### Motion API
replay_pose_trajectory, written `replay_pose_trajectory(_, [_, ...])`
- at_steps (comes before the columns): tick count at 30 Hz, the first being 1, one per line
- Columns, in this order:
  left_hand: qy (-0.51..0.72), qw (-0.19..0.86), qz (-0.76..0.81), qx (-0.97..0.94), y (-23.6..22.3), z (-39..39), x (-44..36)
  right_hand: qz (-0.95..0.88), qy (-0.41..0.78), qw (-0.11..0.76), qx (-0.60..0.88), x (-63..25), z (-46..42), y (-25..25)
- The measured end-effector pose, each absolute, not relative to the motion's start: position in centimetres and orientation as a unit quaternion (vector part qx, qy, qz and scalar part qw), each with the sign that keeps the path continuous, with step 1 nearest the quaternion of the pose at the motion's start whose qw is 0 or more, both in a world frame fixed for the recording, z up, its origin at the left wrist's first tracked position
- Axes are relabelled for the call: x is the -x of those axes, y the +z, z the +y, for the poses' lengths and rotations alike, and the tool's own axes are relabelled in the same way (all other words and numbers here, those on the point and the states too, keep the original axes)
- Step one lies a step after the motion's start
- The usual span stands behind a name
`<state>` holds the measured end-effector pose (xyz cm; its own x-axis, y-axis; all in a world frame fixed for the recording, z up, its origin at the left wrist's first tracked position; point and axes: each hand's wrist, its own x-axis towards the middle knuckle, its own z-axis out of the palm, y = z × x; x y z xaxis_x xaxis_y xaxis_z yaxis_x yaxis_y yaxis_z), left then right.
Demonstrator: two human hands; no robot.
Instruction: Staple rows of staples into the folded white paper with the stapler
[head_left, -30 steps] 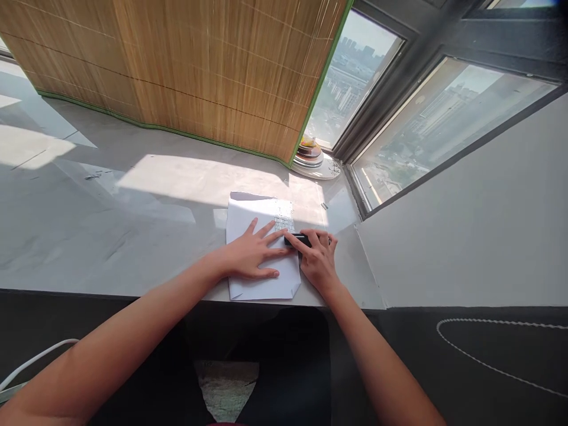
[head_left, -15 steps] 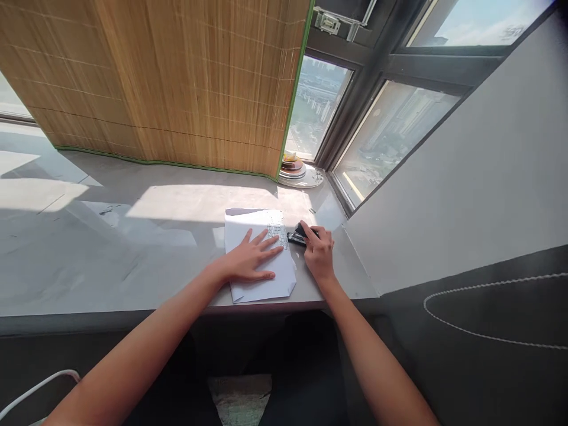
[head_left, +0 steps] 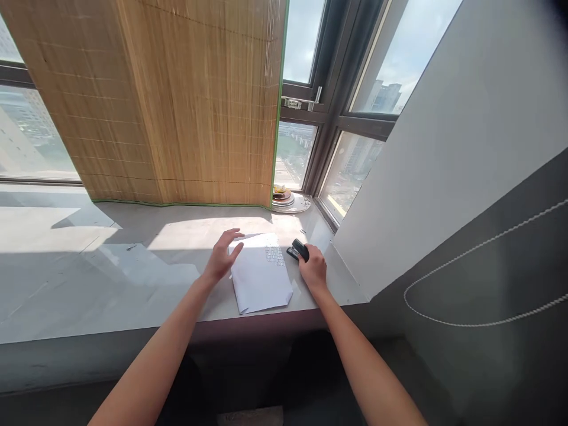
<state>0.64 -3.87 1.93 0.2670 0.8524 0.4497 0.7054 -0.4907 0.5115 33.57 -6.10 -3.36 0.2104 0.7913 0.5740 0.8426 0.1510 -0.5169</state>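
Observation:
White sheets of paper (head_left: 261, 281) lie on the pale sill, their lower corners folded or curled. Rows of staples (head_left: 274, 255) show near their upper right edge. My left hand (head_left: 220, 257) is at the upper left edge of the paper, thumb and fingers apart, with nothing in it; whether it touches the paper I cannot tell. To the right of the paper, my right hand (head_left: 314, 266) grips a black stapler (head_left: 300, 248) from behind. The stapler's front end points left toward the paper, and its upper arm is raised from the base.
A bamboo blind (head_left: 199, 118) with green edging hangs at the back. Stacked plates (head_left: 290, 202) stand in the window corner. A white wall (head_left: 426, 154) slopes down on the right, beside a looped cord (head_left: 444, 322). The sill's front edge runs below the paper.
My left hand has lifted off the middle of the paper and moved to its upper left edge. The stapler in my right hand is now more tilted. The view has tipped upward.

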Motion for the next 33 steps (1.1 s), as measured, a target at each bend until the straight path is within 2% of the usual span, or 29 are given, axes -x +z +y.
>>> replay_pose_trajectory(3, [0.243, 0.025, 0.655, -0.715, 0.8, -3.5, 4.8, -0.606, -0.057, 0.462, 0.645, -33.1, -6.8, -2.7])
replay_pose_trajectory(6, [0.132, 0.019, 0.741, -0.658, -1.0, -3.7, 8.3, -0.623, -0.065, 0.459, 0.631, -30.2, -7.7, -1.6])
replay_pose_trajectory(12, [0.104, 0.0, 0.752, -0.651, -1.5, -4.0, 8.3, -0.67, 0.094, 0.413, 0.61, -19.4, -7.9, 0.3])
replay_pose_trajectory(16, [0.1, -0.009, 0.756, -0.646, -1.5, -3.9, 8.3, -0.673, 0.124, 0.391, 0.615, -16.5, -7.3, -0.2])
replay_pose_trajectory(23, [0.115, -0.029, 0.756, -0.643, -2.0, -3.6, 8.5, -0.661, 0.094, 0.369, 0.647, -24.5, -8.3, -1.5])
replay_pose_trajectory(27, [0.114, -0.031, 0.761, -0.638, -1.9, -3.6, 8.2, -0.617, 0.083, 0.38, 0.684, -30.1, -8.4, -1.6])
replay_pose_trajectory(33, [0.115, -0.026, 0.762, -0.636, -1.9, -3.6, 8.3, -0.608, 0.113, 0.418, 0.665, -32.4, -8.3, -1.6])
